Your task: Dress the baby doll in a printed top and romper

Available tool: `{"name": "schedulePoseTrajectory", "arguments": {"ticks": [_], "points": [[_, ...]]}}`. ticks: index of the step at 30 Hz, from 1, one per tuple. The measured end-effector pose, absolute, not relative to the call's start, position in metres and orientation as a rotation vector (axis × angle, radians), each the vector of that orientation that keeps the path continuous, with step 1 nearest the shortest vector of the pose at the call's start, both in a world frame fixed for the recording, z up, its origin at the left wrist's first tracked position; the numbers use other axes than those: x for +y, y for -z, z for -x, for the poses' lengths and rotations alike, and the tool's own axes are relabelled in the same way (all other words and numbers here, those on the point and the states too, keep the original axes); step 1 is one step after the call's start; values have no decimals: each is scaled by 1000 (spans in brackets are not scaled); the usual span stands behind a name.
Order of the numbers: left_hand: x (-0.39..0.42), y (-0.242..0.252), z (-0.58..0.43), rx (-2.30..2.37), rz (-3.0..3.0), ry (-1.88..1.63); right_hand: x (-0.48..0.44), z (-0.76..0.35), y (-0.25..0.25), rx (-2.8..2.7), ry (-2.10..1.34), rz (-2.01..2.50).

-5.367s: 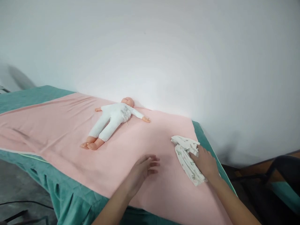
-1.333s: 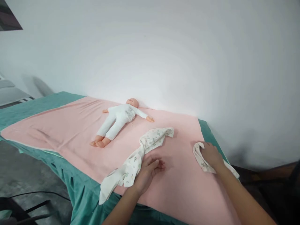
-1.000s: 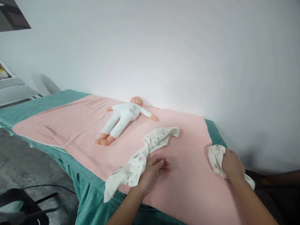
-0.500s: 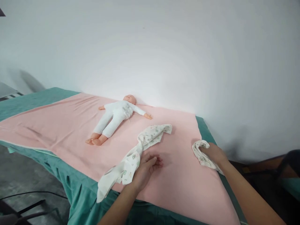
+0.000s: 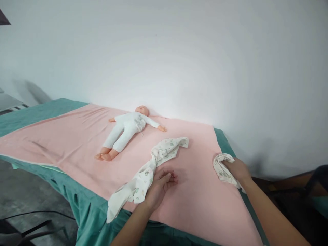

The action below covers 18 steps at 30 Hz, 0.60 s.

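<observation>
My left hand (image 5: 161, 186) rests on the pink sheet (image 5: 197, 198) with its fingers loosely curled and apart, nothing in them. Right beside it lies a crumpled white baby garment (image 5: 143, 179) with small printed figures, stretched from the table's front edge toward the middle. On the right, my right hand (image 5: 237, 169) is closed on a bunched white printed cloth garment (image 5: 222, 171) at the sheet's right edge; its fingertips are hidden by the fabric. Farther back a baby doll (image 5: 125, 128) in a white body lies on its back, arms spread.
A green cover (image 5: 87, 208) lies under the pink sheet and hangs over the front edge. A white wall (image 5: 179, 68) stands directly behind the table. A black cable (image 5: 38, 212) and dark legs (image 5: 37, 228) are on the floor at lower left.
My right hand and the bunched garment have shifted slightly to the right. My left hand stays beside the other garment. The view has tilted very slightly.
</observation>
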<state>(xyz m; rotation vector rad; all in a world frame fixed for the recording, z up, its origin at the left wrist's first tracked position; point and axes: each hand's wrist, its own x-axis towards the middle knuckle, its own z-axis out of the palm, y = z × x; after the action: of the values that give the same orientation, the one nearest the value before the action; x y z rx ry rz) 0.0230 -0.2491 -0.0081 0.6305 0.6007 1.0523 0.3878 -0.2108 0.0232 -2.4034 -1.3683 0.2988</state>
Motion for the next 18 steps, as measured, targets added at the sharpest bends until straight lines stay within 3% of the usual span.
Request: {"name": "schedulePoseTrajectory", "arguments": {"ticks": [6,9,12,15,18], "points": [[-278,-10,-14,965,-1362,-1028,-217,-393,-9,-1387,-116,2367],[-296,-23,11,943,-1958,-946,-224,-395,-22,-1432,-136,2348],[-296,-27,43,1103,-2320,-870,-231,-368,-47,-1544,74,2319],[-279,-19,69,1463,-2461,-774,-231,-309,-63,-1806,249,2059],[-260,-15,86,1721,-2433,-734,-223,-233,-65,-2097,159,1632]]}}
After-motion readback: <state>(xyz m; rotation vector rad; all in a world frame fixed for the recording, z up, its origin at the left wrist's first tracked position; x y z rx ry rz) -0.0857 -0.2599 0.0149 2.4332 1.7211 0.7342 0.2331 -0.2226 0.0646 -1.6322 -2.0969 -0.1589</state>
